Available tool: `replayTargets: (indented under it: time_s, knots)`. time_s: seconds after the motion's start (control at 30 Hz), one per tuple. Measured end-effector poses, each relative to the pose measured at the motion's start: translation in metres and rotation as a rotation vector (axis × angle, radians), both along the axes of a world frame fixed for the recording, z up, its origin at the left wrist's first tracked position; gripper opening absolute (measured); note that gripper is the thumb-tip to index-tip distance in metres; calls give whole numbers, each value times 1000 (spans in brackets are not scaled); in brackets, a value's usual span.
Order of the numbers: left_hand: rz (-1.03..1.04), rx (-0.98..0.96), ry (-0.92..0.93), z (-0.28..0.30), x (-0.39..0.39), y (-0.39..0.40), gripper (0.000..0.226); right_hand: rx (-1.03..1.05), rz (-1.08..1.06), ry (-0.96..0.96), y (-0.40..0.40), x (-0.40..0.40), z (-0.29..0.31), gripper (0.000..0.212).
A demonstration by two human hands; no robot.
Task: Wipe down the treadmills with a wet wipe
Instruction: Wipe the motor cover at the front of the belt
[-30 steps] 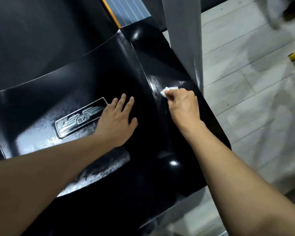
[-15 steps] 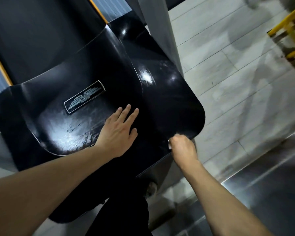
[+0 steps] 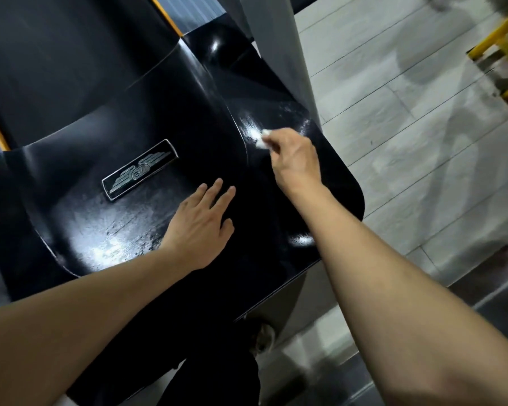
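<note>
— So, where is the wet wipe (image 3: 261, 141) at this moment?

— Bunched small and white in the fingertips of the right hand (image 3: 294, 162), pressed against the glossy black treadmill cover (image 3: 165, 118). It sits on the cover's raised right-hand shoulder, toward the far right edge, just beside the grey upright post (image 3: 279, 48).

— And the grip?

— The right fingers are curled round the wipe, pinching it; only a small part of the wipe shows past the knuckles. A bright glare and a smeared wet sheen lie on the surface right around it.

— What about the other hand?

— The left hand (image 3: 201, 227) lies flat on the cover, palm down, fingers straight and close together, holding nothing. It rests near the middle of the cover, toward the near edge.

— Anything between the two?

— Bare black surface. The hands are apart, the right one farther from the person than the left.

— Other marks on the cover?

— A silver winged badge (image 3: 140, 169) in a rectangular frame, to the left of the left hand's fingertips and not touching them. Below it the surface looks streaked and damp.

— And around the machine?

— Pale grey floor tiles (image 3: 408, 142) to the right, and a yellow frame (image 3: 502, 36) at the upper right corner.
</note>
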State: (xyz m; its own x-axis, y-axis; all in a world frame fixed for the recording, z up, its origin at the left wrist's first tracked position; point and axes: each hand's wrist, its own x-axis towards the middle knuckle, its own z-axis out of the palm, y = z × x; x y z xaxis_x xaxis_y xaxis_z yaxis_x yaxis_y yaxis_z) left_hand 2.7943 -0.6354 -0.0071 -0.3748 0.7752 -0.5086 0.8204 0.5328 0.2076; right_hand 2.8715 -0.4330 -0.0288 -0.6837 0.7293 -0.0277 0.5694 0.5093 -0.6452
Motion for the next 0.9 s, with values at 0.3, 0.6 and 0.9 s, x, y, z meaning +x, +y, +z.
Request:
replayTargets:
  time_s: [0.3,0.6,0.9]
  knots:
    - [0,29,-66,-26,7,-14,67,75,105,51,-12,-5,-45,17]
    - [-20,-19,-61,-17,27,-24,68,125,88,-10,-100,132,-64,27]
    - [-126,-31,-49,-12,68,-23,69,-177,-60,-529,-156,265,-88,29]
